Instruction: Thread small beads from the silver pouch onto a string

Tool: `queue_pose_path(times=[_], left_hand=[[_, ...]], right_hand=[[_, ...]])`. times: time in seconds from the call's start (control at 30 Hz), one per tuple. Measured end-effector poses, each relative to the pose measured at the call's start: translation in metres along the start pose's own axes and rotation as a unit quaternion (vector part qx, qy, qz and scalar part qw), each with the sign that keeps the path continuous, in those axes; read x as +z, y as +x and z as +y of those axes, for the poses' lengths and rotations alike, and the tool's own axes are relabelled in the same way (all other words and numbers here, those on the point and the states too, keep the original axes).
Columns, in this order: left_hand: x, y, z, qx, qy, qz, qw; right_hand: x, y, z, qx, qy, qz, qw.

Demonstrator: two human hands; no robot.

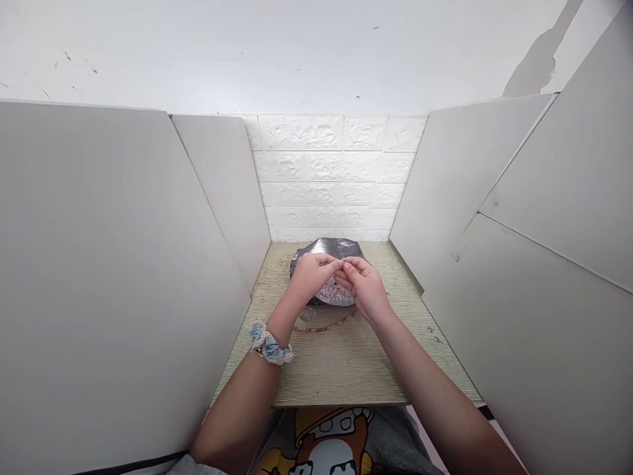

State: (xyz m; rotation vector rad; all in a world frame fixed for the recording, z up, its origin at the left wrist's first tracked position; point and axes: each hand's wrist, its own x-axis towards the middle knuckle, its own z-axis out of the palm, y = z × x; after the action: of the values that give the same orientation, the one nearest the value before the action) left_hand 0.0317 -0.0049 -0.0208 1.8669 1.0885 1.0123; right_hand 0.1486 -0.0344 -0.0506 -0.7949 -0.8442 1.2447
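My left hand [314,274] and my right hand [364,284] meet fingertip to fingertip, both pinched closed. Whatever lies between the fingertips is too small to make out. Beneath them is a dark, shiny bag [336,245], holding many small pale and pink beads [333,292]. A thin strand of reddish beads [326,328] curves across the table in front of the bag; its right end passes out of sight near my right hand. Beside the strand's left part lies a small clear ring or coil [307,314].
The narrow wood-grain table [341,376] is walled by pale panels left [123,264] and right [534,310]. White brick-pattern wall [321,168] closes the back. Two small metallic bits [434,335] lie near the right edge. A blue scrunchie [271,345] circles my left wrist.
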Motion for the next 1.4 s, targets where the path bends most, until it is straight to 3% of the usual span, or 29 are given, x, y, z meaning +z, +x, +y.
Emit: queue_pose_path(times=[0.23,0.4,0.53,0.63,0.73,0.83,0.93,1.13,1.27,1.4], left_hand=[[-0.003,0.001,0.001,-0.056,-0.072,-0.041,0.995],[-0.005,0.000,0.000,-0.083,-0.098,-0.084,0.988],[-0.007,0.000,-0.001,-0.101,-0.143,-0.129,0.976],[-0.006,0.000,0.000,-0.101,-0.165,-0.153,0.969],[-0.006,0.000,-0.001,-0.107,-0.174,-0.165,0.965],[-0.005,0.000,0.000,-0.119,-0.163,-0.177,0.963],[-0.006,-0.001,0.001,-0.116,-0.154,-0.184,0.964],[-0.006,-0.002,0.004,-0.128,-0.160,-0.174,0.963],[-0.008,0.000,0.002,-0.123,-0.203,-0.150,0.960],[-0.009,0.001,0.000,-0.114,-0.217,-0.130,0.961]], right_hand=[[-0.004,-0.001,-0.003,-0.056,-0.180,-0.007,0.982],[-0.010,-0.002,-0.003,-0.153,-0.315,-0.003,0.937],[-0.009,-0.005,-0.004,-0.197,-0.351,0.009,0.915],[-0.008,-0.006,-0.005,-0.254,-0.403,0.022,0.879],[-0.009,-0.003,-0.005,-0.308,-0.443,0.007,0.842],[-0.010,-0.001,-0.006,-0.329,-0.453,-0.007,0.829],[-0.010,-0.002,-0.007,-0.314,-0.466,0.005,0.827],[-0.012,-0.002,-0.008,-0.212,-0.523,-0.016,0.825],[-0.013,0.002,-0.003,-0.168,-0.617,-0.008,0.768],[-0.015,0.005,0.005,-0.072,-0.733,-0.079,0.672]])
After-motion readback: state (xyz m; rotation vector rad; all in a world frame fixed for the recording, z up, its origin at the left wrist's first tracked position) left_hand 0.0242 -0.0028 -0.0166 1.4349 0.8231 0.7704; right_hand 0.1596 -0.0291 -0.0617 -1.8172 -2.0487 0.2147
